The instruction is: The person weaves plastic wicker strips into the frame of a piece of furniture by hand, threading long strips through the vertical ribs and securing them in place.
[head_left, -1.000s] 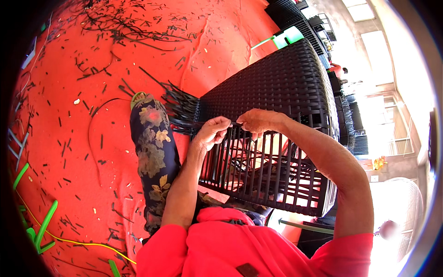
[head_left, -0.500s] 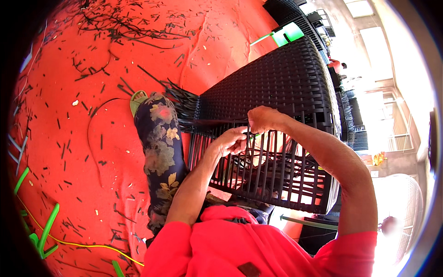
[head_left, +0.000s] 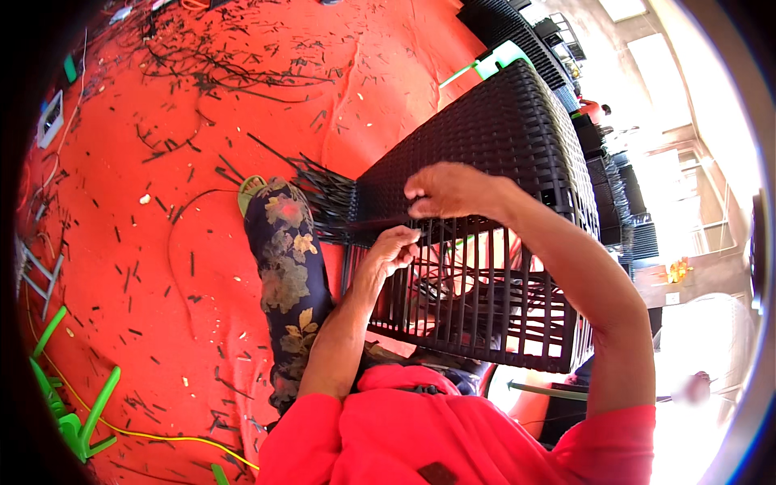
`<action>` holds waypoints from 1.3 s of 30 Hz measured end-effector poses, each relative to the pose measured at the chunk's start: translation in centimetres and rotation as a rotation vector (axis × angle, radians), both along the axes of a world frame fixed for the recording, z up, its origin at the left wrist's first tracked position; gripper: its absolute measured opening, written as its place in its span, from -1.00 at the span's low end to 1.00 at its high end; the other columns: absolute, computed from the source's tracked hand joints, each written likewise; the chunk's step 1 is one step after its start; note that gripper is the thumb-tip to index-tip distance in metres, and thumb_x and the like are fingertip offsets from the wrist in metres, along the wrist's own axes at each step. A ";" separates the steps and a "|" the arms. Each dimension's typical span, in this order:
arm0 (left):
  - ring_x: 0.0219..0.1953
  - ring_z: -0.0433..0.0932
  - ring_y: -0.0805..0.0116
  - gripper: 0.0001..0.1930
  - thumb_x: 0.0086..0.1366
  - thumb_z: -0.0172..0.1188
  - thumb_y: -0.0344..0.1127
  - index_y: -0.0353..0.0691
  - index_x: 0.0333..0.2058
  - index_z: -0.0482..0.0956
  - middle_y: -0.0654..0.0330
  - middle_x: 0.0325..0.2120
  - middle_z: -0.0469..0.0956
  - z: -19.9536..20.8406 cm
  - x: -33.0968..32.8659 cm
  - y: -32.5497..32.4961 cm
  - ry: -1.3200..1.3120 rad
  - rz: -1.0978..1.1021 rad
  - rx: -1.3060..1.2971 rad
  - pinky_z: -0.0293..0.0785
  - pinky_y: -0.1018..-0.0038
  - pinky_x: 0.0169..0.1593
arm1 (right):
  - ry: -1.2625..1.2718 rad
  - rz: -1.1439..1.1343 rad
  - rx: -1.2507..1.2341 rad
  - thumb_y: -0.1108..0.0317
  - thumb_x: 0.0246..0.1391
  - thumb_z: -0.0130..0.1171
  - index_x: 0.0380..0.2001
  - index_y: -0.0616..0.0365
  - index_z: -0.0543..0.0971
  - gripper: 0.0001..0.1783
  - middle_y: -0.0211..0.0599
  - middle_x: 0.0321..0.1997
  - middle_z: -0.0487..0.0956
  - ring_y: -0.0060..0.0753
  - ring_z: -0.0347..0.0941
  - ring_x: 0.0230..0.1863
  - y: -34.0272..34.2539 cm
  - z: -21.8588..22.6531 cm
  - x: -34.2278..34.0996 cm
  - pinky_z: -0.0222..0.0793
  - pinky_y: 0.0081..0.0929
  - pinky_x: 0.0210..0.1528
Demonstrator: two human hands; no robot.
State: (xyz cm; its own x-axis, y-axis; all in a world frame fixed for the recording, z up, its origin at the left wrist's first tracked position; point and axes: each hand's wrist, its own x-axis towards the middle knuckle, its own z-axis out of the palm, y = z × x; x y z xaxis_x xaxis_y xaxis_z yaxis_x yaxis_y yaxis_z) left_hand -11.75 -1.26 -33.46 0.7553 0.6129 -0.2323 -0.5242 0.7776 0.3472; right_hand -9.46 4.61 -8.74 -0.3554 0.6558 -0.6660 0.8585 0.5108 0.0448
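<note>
A large black woven wicker piece [head_left: 465, 133], like furniture, stands tilted in front of me. Its near side is an open grid of black strips [head_left: 477, 323], with tight weave above. My left hand [head_left: 394, 249] is at the upper left of this grid, thumb and fingers closed together against the strips; what they pinch is too small to make out. Just above it and to the right, my right hand [head_left: 457, 192] is over the lower edge of the tight weave, its fingers bent inward to the left. Whether a strip is between them is hidden.
Loose black strip ends [head_left: 323, 182] fan out from the piece's left corner. Cut scraps and a long tangle of strips [head_left: 234, 69] litter the red floor covering [head_left: 202, 283]. Green plastic stools [head_left: 85, 428] and a yellow cord [head_left: 170, 438] lie lower left. A fan [head_left: 703, 364] stands right.
My right hand has moved a little left and up, away from the grid. My left hand has shifted slightly left and stays by the strips. The view has turned slightly.
</note>
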 end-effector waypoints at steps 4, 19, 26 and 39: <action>-0.69 0.43 0.48 -0.81 0.09 0.19 -0.18 -0.03 -0.54 0.36 0.29 -0.65 0.45 -0.8 -2.7 1.4 0.252 0.237 -0.070 0.25 0.62 -0.70 | 0.557 -0.017 0.461 0.19 -0.05 0.11 -0.21 0.21 0.46 -0.62 -0.11 -0.23 0.50 -0.19 0.46 -0.29 -3.7 9.3 -1.5 0.37 -0.38 -0.26; -0.29 0.49 -0.03 -0.84 0.14 0.03 -0.41 -0.44 -0.41 0.33 -0.15 -0.36 0.45 3.8 -34.5 10.0 0.541 1.041 0.488 0.48 0.24 -0.20 | 0.609 -0.342 0.860 0.18 0.06 0.00 -0.03 0.21 0.36 -0.55 -0.06 0.08 0.29 -0.08 0.14 0.15 -19.9 11.0 17.9 0.01 -0.28 0.16; -0.33 0.43 0.14 -0.52 0.16 0.00 -0.05 -0.48 -0.24 0.38 -0.02 -0.37 0.44 3.5 -57.6 -4.3 2.623 0.419 0.182 0.42 0.21 -0.38 | 0.623 -0.409 0.793 0.23 0.02 0.05 -0.07 0.26 0.40 -0.57 -0.07 0.06 0.32 -0.09 0.16 0.15 -20.2 11.8 18.4 0.03 -0.29 0.15; -0.10 0.33 0.20 -0.59 -0.06 0.19 -0.20 -0.21 -0.20 0.41 0.17 -0.31 0.40 9.0 -5.9 -4.0 1.458 0.207 2.186 0.06 0.13 0.07 | 0.622 -0.360 0.893 0.32 -0.01 0.07 -0.10 0.26 0.42 -0.61 -0.07 0.00 0.38 -0.11 0.27 0.06 -20.1 11.8 18.3 0.15 -0.33 0.09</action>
